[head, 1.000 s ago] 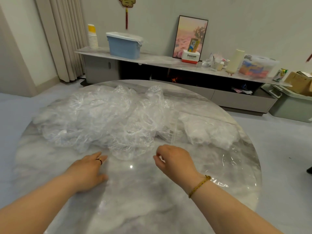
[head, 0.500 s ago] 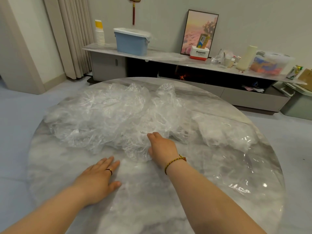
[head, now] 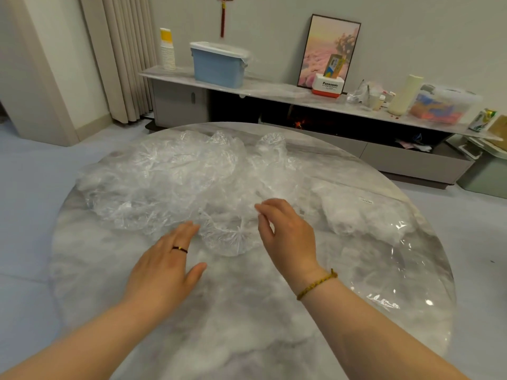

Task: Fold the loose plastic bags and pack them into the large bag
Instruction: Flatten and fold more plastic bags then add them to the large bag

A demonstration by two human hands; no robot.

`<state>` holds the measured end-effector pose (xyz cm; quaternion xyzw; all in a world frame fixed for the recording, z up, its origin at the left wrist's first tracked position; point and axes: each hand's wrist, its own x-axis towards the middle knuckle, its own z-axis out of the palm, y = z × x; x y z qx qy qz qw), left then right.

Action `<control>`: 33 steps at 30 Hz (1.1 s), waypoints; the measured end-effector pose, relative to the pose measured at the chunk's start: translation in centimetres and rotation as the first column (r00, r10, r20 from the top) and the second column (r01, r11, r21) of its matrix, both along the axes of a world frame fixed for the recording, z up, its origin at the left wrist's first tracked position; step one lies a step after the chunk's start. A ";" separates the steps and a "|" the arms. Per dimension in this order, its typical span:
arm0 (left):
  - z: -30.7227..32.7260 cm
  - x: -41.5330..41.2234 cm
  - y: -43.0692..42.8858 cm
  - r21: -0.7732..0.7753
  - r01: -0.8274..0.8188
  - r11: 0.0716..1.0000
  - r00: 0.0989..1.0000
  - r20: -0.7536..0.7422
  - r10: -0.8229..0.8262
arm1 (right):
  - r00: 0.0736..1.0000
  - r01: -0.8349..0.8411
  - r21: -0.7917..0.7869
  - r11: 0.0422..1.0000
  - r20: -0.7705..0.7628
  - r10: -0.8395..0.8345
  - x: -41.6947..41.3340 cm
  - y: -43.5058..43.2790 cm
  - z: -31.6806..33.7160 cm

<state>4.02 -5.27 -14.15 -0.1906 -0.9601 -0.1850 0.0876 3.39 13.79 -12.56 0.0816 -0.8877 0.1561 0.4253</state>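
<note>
Head camera: bag folding barely begun, both hands at the near edge of the pile

Head view looks down on a round, grey marbled surface (head: 247, 325), read here as a clock face with the person at 6 o'clock. A large heap of loose plastic bags (head: 170, 182), clear and heavily crumpled, spreads from 9 o'clock through the centre and up to 12 o'clock. None of them looks folded, and no neat flat stack shows anywhere.

At 3 o'clock lies a flatter clear bag with a small white label (head: 365, 215). Smooth film runs on from it toward the rim at 4 o'clock. This is probably the large bag, but its mouth cannot be made out. It is also unclear whether the whitish crumple inside it is bags that are already packed.

The left hand (head: 164, 264) lies flat on the bare surface at about 7 o'clock. Its fingers are straight and its grip is released, with the fingertips just beside the nearest crumpled bag (head: 233, 239). The right hand (head: 288, 237) hovers over that same bag near the centre, fingers loosely curved and thumb apart from the forefinger. Its grip looks released, with no film plainly caught, though clear plastic is hard to see.

Judged from this, the task is at its very start. One bag is about to be drawn out of the heap. Flattening it, folding it, packing it at 3 o'clock, and then doing the same for the whole heap all remain to be done.
</note>
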 end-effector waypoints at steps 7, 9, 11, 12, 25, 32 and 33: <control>-0.3 0.5 0.0 -0.014 0.367 0.930 0.889 -0.290 -0.355 | 0.957 -0.253 0.173 0.952 0.191 0.219 8.6 1.2 -2.6; -1.2 0.6 -0.2 -0.182 0.488 0.854 0.817 -0.251 -0.520 | 0.934 -0.286 0.193 0.939 0.274 0.228 10.4 1.9 -3.3; -2.0 1.2 0.1 -0.299 0.601 0.741 0.737 -0.152 -0.658 | 0.906 -0.327 0.226 0.917 0.351 0.237 11.8 2.6 -3.8; -2.3 1.5 0.2 -0.342 0.640 0.688 0.706 -0.092 -0.703 | 0.885 -0.355 0.235 0.905 0.395 0.245 12.3 2.7 -3.9; -2.4 1.7 -0.3 -0.278 0.638 0.718 0.735 -0.056 -0.675 | 0.689 -0.306 0.047 0.951 0.701 0.187 13.7 4.2 -4.4; -2.6 2.4 1.3 -0.180 0.606 0.775 0.776 -0.081 -0.625 | 0.644 -0.337 0.030 0.941 0.736 0.207 13.3 4.1 -4.0; -2.7 2.5 1.7 -0.225 0.620 0.752 0.762 -0.056 -0.645 | 0.650 -0.344 0.052 0.937 0.733 0.198 13.2 3.9 -4.1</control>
